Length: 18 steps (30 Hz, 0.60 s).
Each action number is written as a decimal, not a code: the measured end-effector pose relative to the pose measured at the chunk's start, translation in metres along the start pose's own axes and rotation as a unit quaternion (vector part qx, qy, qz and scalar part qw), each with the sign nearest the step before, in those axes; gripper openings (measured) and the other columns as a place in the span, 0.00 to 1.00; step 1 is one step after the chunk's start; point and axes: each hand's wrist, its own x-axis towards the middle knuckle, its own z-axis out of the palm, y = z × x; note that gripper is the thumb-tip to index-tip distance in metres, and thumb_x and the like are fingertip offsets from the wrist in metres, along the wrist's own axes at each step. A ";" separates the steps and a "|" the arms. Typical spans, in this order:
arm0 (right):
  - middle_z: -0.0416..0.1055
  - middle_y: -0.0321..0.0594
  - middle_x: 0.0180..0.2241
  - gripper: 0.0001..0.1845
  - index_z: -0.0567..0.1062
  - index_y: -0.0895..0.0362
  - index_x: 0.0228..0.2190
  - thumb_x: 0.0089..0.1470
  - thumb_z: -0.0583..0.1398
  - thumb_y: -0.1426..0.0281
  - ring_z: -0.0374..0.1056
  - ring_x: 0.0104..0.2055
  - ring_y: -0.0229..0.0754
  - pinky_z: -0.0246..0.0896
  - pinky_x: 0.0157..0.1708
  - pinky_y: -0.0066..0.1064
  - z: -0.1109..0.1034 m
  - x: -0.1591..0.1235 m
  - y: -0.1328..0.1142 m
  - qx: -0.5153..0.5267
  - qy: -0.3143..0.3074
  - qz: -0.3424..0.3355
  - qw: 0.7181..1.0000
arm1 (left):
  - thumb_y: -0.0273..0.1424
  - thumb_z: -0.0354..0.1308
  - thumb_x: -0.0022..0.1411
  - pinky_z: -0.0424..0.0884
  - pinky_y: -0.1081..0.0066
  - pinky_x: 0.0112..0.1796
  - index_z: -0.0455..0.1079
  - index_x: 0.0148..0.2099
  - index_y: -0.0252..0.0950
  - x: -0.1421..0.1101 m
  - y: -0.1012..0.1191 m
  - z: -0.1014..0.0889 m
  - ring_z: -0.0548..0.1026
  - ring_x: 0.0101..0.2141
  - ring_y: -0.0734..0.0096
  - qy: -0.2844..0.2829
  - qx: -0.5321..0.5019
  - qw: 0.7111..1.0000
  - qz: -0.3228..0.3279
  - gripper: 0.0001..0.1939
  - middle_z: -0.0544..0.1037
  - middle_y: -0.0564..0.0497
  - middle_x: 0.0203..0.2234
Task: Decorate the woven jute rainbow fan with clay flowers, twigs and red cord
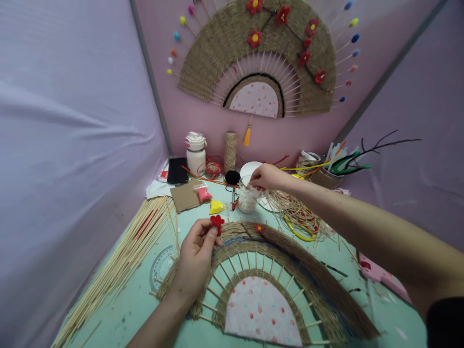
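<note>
My left hand (196, 251) pinches a small red flower (217, 221) upright between thumb and fingers, above the left part of a woven fan (237, 278). This fan lies on the table, with bare sticks around a dotted half-round centre (259, 309). One red flower with a yellow middle (258, 228) sits near its top edge beside a dark twig. My right hand (266, 177) reaches across to a clear jar (247, 198) with pale contents. Its fingers are closed together at the jar's mouth; whatever they hold is hidden.
A finished-looking fan (203, 58) hangs on the pink wall. Thin sticks (119, 261) lie at left. Behind stand a white bottle (196, 154) and a twine spool (230, 151). Yellow (217, 207) and pink bags (204, 194) lie nearby. A pink glue gun (380, 275) is at right.
</note>
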 end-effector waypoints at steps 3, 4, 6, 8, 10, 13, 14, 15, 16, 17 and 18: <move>0.79 0.39 0.26 0.11 0.82 0.59 0.31 0.54 0.59 0.72 0.71 0.26 0.37 0.59 0.29 0.25 0.000 -0.004 0.004 0.011 0.041 -0.023 0.999 | 0.39 0.56 0.64 0.65 0.74 0.30 0.69 0.40 0.37 0.000 -0.001 0.000 0.70 0.27 0.74 -0.023 0.017 1.000 -0.011 0.10 0.74 0.53 0.27; 0.79 0.40 0.27 0.11 0.82 0.59 0.31 0.54 0.59 0.72 0.71 0.28 0.37 0.59 0.30 0.25 0.001 -0.005 0.006 0.011 0.052 -0.032 0.998 | 0.39 0.56 0.65 0.64 0.74 0.29 0.69 0.39 0.37 0.000 0.000 0.000 0.69 0.26 0.74 -0.039 0.030 0.999 -0.017 0.10 0.73 0.54 0.25; 0.79 0.40 0.30 0.11 0.82 0.59 0.32 0.55 0.59 0.71 0.70 0.32 0.38 0.57 0.32 0.26 0.001 -0.006 0.007 0.010 0.075 -0.047 0.996 | 0.39 0.55 0.65 0.62 0.74 0.27 0.69 0.37 0.37 0.000 0.001 0.000 0.66 0.24 0.74 -0.078 0.071 0.994 -0.027 0.10 0.70 0.56 0.22; 0.79 0.40 0.31 0.10 0.82 0.58 0.32 0.55 0.59 0.71 0.70 0.33 0.39 0.56 0.33 0.26 0.002 -0.006 0.009 0.009 0.089 -0.057 0.994 | 0.38 0.55 0.65 0.63 0.73 0.29 0.70 0.36 0.38 0.000 0.005 -0.001 0.68 0.26 0.73 -0.113 0.122 0.986 -0.016 0.10 0.72 0.54 0.24; 0.79 0.40 0.30 0.10 0.82 0.58 0.31 0.54 0.60 0.71 0.70 0.33 0.38 0.55 0.33 0.26 0.003 -0.006 0.011 0.010 0.093 -0.062 0.994 | 0.37 0.54 0.66 0.66 0.71 0.35 0.72 0.38 0.38 -0.001 0.008 -0.001 0.72 0.33 0.69 -0.131 0.166 0.977 0.010 0.09 0.76 0.51 0.31; 0.79 0.40 0.30 0.09 0.82 0.58 0.31 0.54 0.60 0.71 0.69 0.32 0.38 0.55 0.32 0.26 0.004 -0.006 0.014 0.018 0.096 -0.060 0.993 | 0.36 0.51 0.67 0.67 0.68 0.41 0.72 0.39 0.39 -0.001 0.011 -0.002 0.74 0.38 0.65 -0.146 0.226 0.962 0.049 0.10 0.78 0.49 0.37; 0.79 0.40 0.30 0.09 0.82 0.58 0.31 0.54 0.60 0.71 0.69 0.32 0.39 0.55 0.32 0.26 0.005 -0.006 0.015 0.022 0.099 -0.059 0.993 | 0.35 0.51 0.67 0.67 0.67 0.40 0.72 0.39 0.39 -0.001 0.011 -0.002 0.74 0.38 0.65 -0.156 0.252 0.953 0.064 0.10 0.78 0.49 0.36; 0.79 0.40 0.31 0.09 0.82 0.58 0.31 0.54 0.60 0.71 0.69 0.32 0.39 0.55 0.32 0.26 0.005 -0.007 0.016 0.026 0.102 -0.058 0.993 | 0.34 0.50 0.68 0.67 0.67 0.39 0.72 0.39 0.39 -0.001 0.010 -0.002 0.74 0.37 0.64 -0.173 0.281 0.940 0.082 0.11 0.78 0.49 0.35; 0.79 0.41 0.31 0.10 0.82 0.58 0.31 0.54 0.59 0.71 0.69 0.32 0.39 0.55 0.33 0.27 0.005 -0.007 0.017 0.030 0.105 -0.057 0.992 | 0.33 0.50 0.68 0.67 0.67 0.39 0.73 0.38 0.39 -0.002 0.010 -0.002 0.74 0.36 0.64 -0.195 0.311 0.924 0.104 0.11 0.78 0.49 0.34; 0.79 0.41 0.31 0.10 0.82 0.58 0.31 0.54 0.59 0.72 0.69 0.33 0.39 0.55 0.33 0.27 0.006 -0.007 0.017 0.036 0.107 -0.056 0.992 | 0.32 0.50 0.67 0.66 0.66 0.38 0.73 0.38 0.39 -0.002 0.008 -0.002 0.73 0.36 0.64 -0.219 0.340 0.906 0.127 0.10 0.78 0.49 0.33; 0.79 0.41 0.31 0.09 0.82 0.58 0.31 0.54 0.60 0.72 0.69 0.33 0.39 0.55 0.33 0.27 0.006 -0.007 0.018 0.042 0.108 -0.055 0.992 | 0.30 0.50 0.67 0.66 0.66 0.37 0.73 0.38 0.40 -0.002 0.007 -0.002 0.73 0.36 0.63 -0.241 0.366 0.887 0.147 0.10 0.78 0.49 0.32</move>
